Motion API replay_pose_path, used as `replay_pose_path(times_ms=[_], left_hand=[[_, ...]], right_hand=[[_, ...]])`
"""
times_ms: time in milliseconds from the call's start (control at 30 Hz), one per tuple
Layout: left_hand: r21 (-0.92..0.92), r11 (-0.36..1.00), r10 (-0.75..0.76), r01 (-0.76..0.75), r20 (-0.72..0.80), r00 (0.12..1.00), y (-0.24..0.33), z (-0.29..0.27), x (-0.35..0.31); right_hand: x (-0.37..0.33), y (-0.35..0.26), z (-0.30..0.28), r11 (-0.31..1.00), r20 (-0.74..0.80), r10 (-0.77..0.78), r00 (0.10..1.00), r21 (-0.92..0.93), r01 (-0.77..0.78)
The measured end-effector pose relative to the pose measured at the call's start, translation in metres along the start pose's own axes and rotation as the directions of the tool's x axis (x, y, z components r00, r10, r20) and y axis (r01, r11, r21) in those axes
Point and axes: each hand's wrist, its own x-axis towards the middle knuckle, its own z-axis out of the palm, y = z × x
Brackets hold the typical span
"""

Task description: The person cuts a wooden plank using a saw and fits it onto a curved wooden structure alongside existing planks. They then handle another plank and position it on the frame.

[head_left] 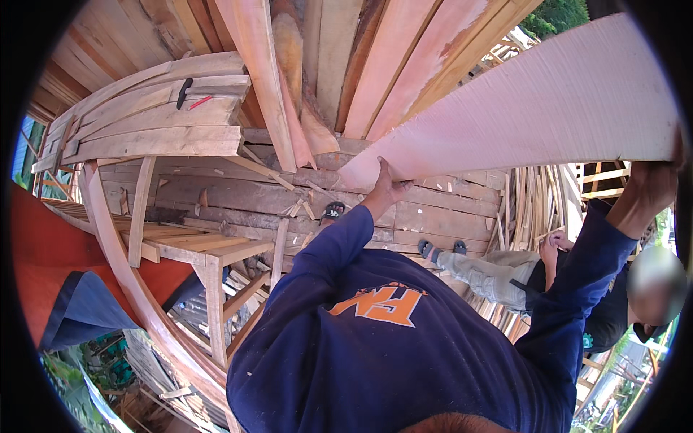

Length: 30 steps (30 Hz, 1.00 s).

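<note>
A wide pale pinkish plank [520,108] slants across the upper right, narrow toward its lower left end and broad toward the right rim. My left hand [388,189] is closed on the lower edge near the narrow end, its thumb on the face and its other fingers partly hidden. At the far right, my right hand [653,191] is raised and closed on the plank's edge; shadow and the picture's rim hide some of its fingers. The plank is held above the wooden floor [447,203], tilted with its broad face in view.
Long boards [325,65] lean ahead. At left, a plank-topped bench [159,137] carries a black-handled tool [185,92] and a red pencil-like stick [200,102]. A person [491,278] stands at right, near stacked thin strips [538,198]. Wood scraps litter the floor.
</note>
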Motion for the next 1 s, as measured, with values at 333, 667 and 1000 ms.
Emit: replay_pose_path(times_ms=[333, 667, 1000], left_hand=[[0.739, 0.275, 0.687, -0.615, 0.296, 0.663, 0.195, 0.032, 0.018], [0.411, -0.691, 0.351, -0.594, 0.910, 0.222, 0.281, 0.294, -0.095], [-0.515, -0.835, -0.217, 0.193, 0.632, 0.744, 0.394, 0.232, 0.086]], right_hand=[[-0.103, 0.128, 0.041, 0.979, 0.161, 0.185, 0.970, -0.114, -0.168], [-0.100, 0.174, 0.039, 0.960, 0.002, 0.186, 0.983, -0.212, -0.181], [-0.097, 0.166, -0.014, 0.971, 0.003, 0.147, 0.989, -0.188, -0.144]])
